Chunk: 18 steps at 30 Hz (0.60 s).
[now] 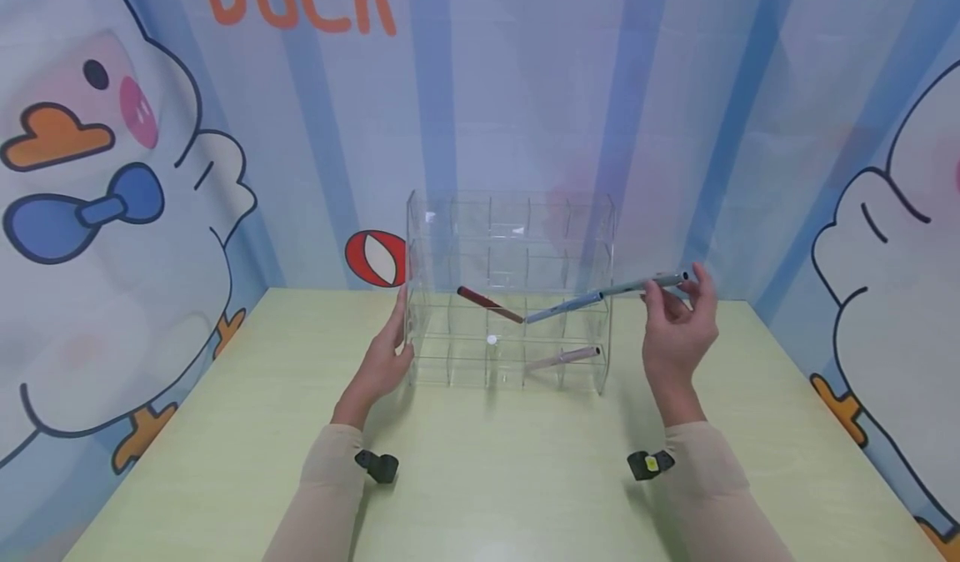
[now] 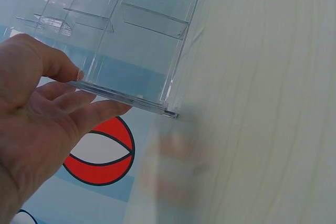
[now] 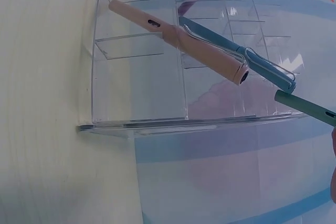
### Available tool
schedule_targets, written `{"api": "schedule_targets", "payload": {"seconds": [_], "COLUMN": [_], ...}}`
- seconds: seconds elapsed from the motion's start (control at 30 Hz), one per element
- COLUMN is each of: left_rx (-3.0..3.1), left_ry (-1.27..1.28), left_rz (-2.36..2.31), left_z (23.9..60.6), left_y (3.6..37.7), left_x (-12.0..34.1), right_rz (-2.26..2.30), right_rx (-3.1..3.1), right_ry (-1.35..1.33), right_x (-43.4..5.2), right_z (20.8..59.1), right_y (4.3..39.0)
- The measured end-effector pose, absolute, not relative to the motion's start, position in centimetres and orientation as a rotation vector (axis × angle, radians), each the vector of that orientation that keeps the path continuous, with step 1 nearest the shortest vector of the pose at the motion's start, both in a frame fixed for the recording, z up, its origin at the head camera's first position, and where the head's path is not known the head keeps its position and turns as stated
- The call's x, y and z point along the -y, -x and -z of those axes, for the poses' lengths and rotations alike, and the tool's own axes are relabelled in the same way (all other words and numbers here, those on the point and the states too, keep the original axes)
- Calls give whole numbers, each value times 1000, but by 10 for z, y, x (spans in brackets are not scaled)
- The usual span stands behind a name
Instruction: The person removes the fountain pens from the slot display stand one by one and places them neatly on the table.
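Observation:
A clear acrylic rack [image 1: 408, 237] with several compartments stands upright on the table. My left hand [image 1: 382, 368] grips its left side panel, thumb and fingers on opposite faces in the left wrist view. My right hand [image 1: 681, 328] pinches a green pen [image 1: 645, 283] near its right end, beyond the rack's right side. The green pen's far end is close to the cap of a blue pen [image 1: 564, 307] that lies slanted in the rack. Left of that leans a dark red pen [image 1: 490, 304]. A pale pink pen [image 3: 205, 53] with a metal clip rests lower in the rack.
The pale wooden table [image 1: 495, 479] extends in front of the rack. Behind it hangs a blue striped backdrop [image 1: 517, 87] with duck drawings. A small white round spot [image 1: 492, 339] shows low on the rack; what it is I cannot tell.

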<state>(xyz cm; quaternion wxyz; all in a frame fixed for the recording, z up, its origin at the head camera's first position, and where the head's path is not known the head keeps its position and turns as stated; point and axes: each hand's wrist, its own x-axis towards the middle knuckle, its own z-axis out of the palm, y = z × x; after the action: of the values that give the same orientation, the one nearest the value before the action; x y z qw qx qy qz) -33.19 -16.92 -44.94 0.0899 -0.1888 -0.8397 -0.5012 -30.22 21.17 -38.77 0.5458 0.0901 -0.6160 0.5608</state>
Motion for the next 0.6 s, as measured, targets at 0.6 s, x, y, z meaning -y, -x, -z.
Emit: {"api": "schedule_targets", "payload": {"seconds": [0.6], "left_rx": [2502], "left_ry": [562], "left_rz": [1497], "left_z": [451], "left_y": [334], "left_x": [170], "right_rz": [-1296], "right_rx": [1296], "right_ry": [-192], "right_x": [-214], "right_z": [377], "right_y": [299]}}
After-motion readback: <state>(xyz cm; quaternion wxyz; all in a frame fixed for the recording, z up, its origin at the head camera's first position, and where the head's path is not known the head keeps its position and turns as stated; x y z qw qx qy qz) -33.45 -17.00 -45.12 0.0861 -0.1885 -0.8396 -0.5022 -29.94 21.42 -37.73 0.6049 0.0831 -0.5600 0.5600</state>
